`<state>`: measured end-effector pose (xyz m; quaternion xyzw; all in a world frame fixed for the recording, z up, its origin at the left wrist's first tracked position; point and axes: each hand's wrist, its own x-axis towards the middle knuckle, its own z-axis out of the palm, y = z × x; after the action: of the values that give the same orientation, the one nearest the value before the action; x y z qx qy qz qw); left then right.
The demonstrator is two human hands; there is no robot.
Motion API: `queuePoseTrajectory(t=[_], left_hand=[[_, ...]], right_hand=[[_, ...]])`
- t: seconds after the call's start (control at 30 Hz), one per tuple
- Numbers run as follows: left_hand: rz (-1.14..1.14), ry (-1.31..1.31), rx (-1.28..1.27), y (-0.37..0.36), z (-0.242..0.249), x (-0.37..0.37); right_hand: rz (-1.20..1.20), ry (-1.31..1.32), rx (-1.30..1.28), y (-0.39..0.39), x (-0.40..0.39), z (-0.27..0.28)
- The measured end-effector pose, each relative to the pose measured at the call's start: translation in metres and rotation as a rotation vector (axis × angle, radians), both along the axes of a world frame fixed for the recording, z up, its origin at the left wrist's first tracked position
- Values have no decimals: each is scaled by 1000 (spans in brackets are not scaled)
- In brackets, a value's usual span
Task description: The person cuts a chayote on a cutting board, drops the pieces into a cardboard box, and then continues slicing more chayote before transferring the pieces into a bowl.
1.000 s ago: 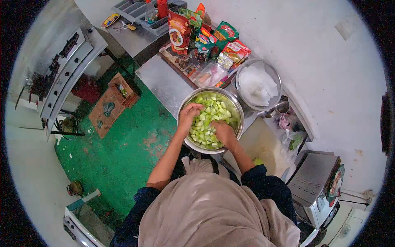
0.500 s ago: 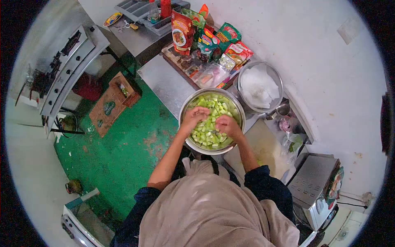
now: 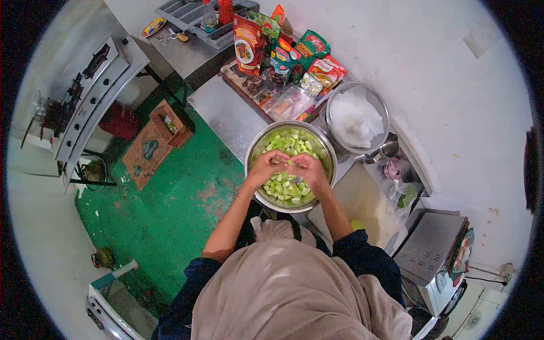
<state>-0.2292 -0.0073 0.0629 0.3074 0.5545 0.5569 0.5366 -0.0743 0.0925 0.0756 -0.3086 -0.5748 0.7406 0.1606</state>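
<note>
A round metal bowl [image 3: 331, 164] is filled with pale green vegetable chunks [image 3: 286, 190]. Above the chunks, my left hand [image 3: 265, 169] and my right hand [image 3: 313, 173] meet with their fingertips pinched together. Between them shows a small green vegetable piece [image 3: 289, 162], touched by the fingers of both hands. My fingers partly cover the middle of the bowl's contents. Right of the bowl lies a pale cutting board [image 3: 368, 198], with a green bit [image 3: 357, 225] close to my right sleeve.
Behind the bowl, seasoning packets [image 3: 285, 59] stand on a wooden board. A clear container [image 3: 356, 122] with white contents sits by the wall. To the right are a plastic bag [image 3: 403, 198] and a microwave-like appliance [image 3: 428, 255]. A stove [image 3: 93, 102] stands left, beyond the green floor [image 3: 170, 226].
My hands have come together over the bowl, the right one moving left and up. A green piece now shows between the fingertips of both hands.
</note>
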Motion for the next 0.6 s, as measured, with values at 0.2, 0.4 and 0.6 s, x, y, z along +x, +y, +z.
queuePoseTrajectory(t=[0.2, 0.4, 0.6], left_hand=[[36, -15, 53, 0, -2, 0], [28, 69, 69, 0, -7, 0], [65, -55, 102, 1, -7, 0]], right_hand=[[-23, -54, 206, 0, -7, -9], [-32, -21, 173, 0, -6, -9], [-60, -71, 256, -3, -10, 3]])
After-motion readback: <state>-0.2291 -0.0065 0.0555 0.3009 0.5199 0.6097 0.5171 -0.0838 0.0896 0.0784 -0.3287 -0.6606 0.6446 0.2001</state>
